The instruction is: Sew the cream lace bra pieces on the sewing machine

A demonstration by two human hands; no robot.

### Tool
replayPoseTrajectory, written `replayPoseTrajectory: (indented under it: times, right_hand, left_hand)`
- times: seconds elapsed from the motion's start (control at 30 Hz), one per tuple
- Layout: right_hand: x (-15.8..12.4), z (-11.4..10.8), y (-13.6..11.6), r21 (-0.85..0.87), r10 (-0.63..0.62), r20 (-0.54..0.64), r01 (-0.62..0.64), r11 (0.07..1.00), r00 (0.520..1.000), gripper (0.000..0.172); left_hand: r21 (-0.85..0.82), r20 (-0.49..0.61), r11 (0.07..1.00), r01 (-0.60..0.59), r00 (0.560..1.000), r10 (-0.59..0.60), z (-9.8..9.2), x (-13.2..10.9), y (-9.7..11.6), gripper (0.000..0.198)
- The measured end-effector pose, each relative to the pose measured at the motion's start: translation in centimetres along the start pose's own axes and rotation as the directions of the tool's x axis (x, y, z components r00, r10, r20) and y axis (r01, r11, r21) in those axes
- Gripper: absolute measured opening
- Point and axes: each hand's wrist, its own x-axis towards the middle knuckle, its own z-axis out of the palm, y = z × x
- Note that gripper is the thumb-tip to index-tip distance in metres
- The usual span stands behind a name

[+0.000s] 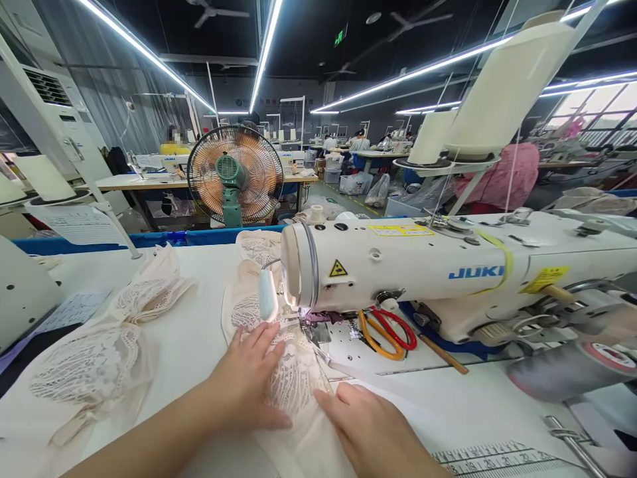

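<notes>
My left hand point(249, 382) lies flat with fingers stretched out on a cream lace fabric piece point(293, 378), just in front of the needle area point(298, 315) of a white JUKI sewing machine point(448, 272). My right hand point(368, 425) rests flat on the same fabric, lower right of the left hand, fingers extended. The lace runs under the presser foot and on behind the machine head. Neither hand grips anything; both press the cloth to the table.
A pile of lace pieces point(94, 352) lies at left. Scissors with red and orange handles point(388, 332) and a wooden stick point(442, 355) sit under the machine arm. Thread cones point(502, 86) stand behind. A fan point(233, 174) and other workers at tables are farther back.
</notes>
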Motion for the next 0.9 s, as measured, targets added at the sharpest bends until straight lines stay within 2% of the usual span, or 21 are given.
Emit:
replayPoseTrajectory:
  times: [0.1,0.47,0.6,0.73,0.9]
  right_hand:
    - [0.2,0.2,0.3,-0.035,-0.005,0.004,0.005,0.999,1.0,0.043]
    - [2.5,-2.9,0.0,-0.073,0.071,0.103,-0.063,0.995,0.992,0.054]
    - [3.5,-3.9,-0.6,-0.084,0.099,0.152,-0.087,0.993,0.983,0.062]
    - [4.6,-4.3,-1.2,-0.124,0.15,0.223,-0.124,0.984,0.963,0.078]
    - [5.7,-3.9,-1.8,-0.184,0.196,0.237,-0.154,0.971,0.952,0.095]
  left_hand:
    - [-0.031,0.11,0.999,0.04,0.993,-0.036,-0.2,0.3,-0.4,0.108]
    - [-0.036,0.077,0.997,0.073,0.995,-0.07,-0.7,2.9,-2.4,0.103]
    - [-0.06,0.02,0.997,0.051,0.999,-0.05,0.0,4.0,-4.2,0.096]
    - [-0.073,-0.074,0.997,-0.02,0.997,0.015,1.0,5.3,-6.2,0.095]
    - [-0.026,-0.169,0.994,-0.11,0.98,0.104,0.7,7.4,-8.0,0.086]
